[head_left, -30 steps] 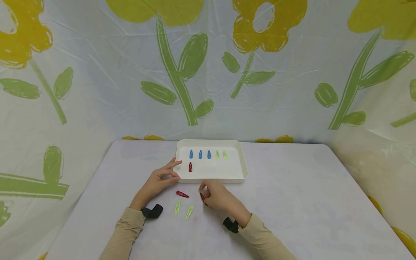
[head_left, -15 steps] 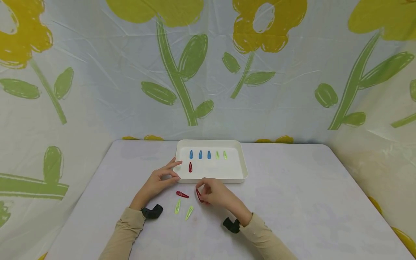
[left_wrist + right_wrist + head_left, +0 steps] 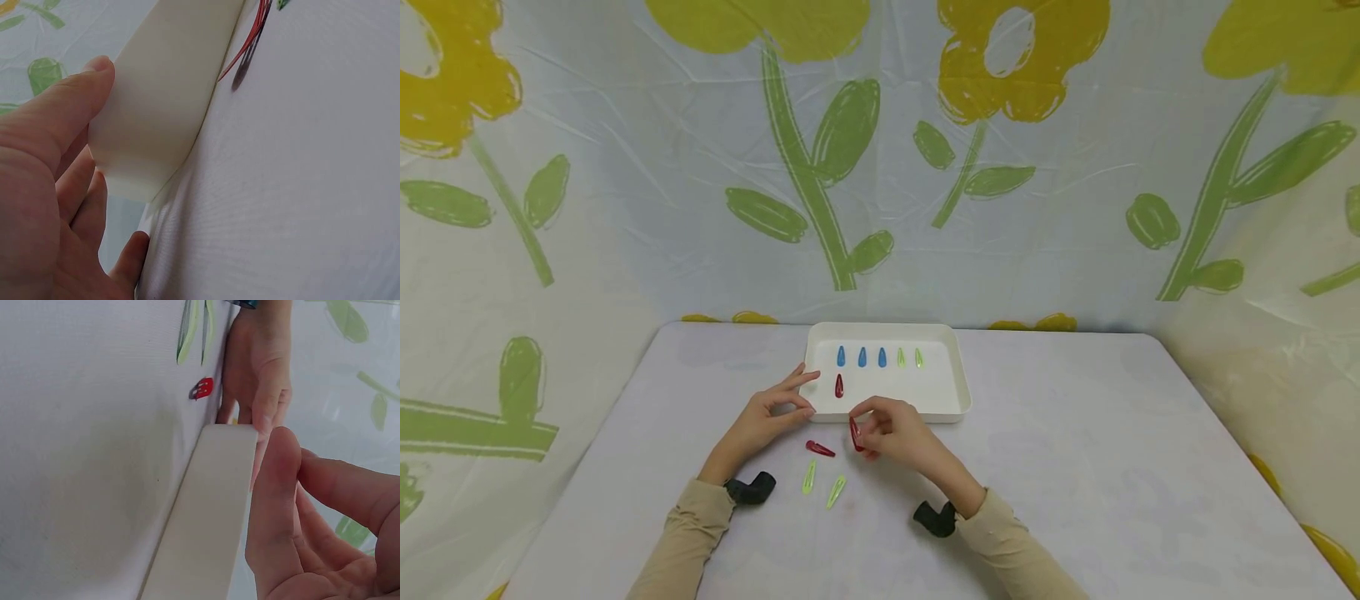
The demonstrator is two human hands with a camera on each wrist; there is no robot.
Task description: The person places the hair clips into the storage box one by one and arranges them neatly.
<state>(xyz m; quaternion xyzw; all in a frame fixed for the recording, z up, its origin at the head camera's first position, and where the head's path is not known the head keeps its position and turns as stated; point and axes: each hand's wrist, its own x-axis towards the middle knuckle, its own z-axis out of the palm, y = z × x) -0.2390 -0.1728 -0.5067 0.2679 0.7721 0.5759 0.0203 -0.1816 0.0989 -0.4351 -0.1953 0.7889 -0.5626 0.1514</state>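
Note:
My right hand [image 3: 898,435] pinches a red snap hair clip [image 3: 855,434] between thumb and fingers, just off the front wall of a white tray [image 3: 936,392]. In the right wrist view the fingers hide that clip. At the tray's front left corner, my left hand [image 3: 766,421] grips it with thumb and fingers; the left wrist view has the thumb [image 3: 87,87] against the tray wall [image 3: 165,94]. Inside the tray, blue clips [image 3: 862,357] and green clips [image 3: 901,357] form a back row, and one red clip [image 3: 839,386] lies below its left end.
On the table before the tray lie a loose red clip [image 3: 820,448] and two green clips, one left [image 3: 808,477] and one right [image 3: 837,492]. Black wrist cameras [image 3: 751,488] sit on both wrists. A flowered cloth [image 3: 700,250] hangs behind the table.
My right hand has lifted its red clip and carried it forward and slightly left, toward the tray's front wall. The left hand and the other clips stay where they were.

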